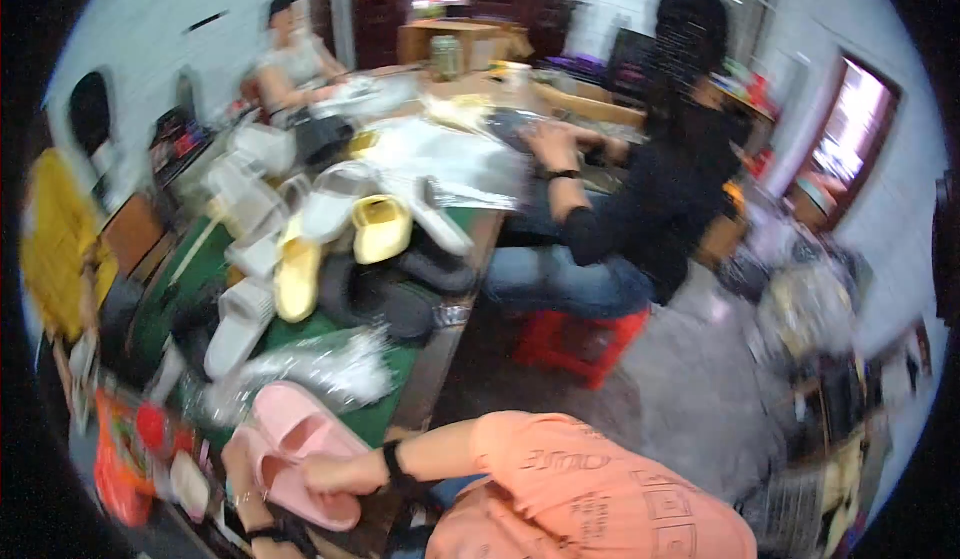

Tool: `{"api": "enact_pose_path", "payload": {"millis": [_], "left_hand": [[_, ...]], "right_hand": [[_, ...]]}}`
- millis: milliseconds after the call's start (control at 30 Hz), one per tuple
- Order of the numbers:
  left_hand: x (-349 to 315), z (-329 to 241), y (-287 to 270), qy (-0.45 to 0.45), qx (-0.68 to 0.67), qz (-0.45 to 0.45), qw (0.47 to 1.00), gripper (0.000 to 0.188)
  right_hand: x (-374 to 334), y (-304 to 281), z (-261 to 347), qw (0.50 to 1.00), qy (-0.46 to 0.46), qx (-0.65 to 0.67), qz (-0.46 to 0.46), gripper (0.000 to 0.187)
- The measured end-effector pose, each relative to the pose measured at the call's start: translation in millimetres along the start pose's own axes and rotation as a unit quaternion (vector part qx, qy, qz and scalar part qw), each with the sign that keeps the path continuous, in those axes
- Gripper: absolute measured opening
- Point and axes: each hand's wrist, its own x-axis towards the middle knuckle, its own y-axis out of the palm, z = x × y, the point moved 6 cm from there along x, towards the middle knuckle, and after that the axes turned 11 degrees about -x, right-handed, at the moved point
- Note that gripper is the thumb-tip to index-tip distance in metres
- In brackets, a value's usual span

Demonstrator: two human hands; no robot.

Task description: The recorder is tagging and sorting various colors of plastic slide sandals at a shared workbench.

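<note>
Two pink slippers [285,414] lie side by side at the near edge of the green-topped table [405,364]. My right hand [345,472] is closed on the nearer slipper, its fingertips partly hidden by the strap. At the left end of the same slipper, my left hand [239,464] grips the edge; motion blurs its fingers. Just beyond the pair lies a crumpled clear plastic bag [315,371]. Farther up the table are a grey slipper [240,327], yellow slippers [297,277] and black slippers [395,304].
A person in black [640,189] sits on a red stool [585,347] to the right, hands at the table. Another person [290,59] works at the far end. An orange bag [120,474] stands at left. Bagged goods [810,309] are piled along the right wall.
</note>
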Motion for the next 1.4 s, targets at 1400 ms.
{"api": "enact_pose_path", "payload": {"millis": [1400], "left_hand": [[-46,-182,14,-0.14,0.07,0.107,0.982,0.014]], "right_hand": [[-25,8,12,0.784,-0.335,-0.519,-0.062,0.014]]}}
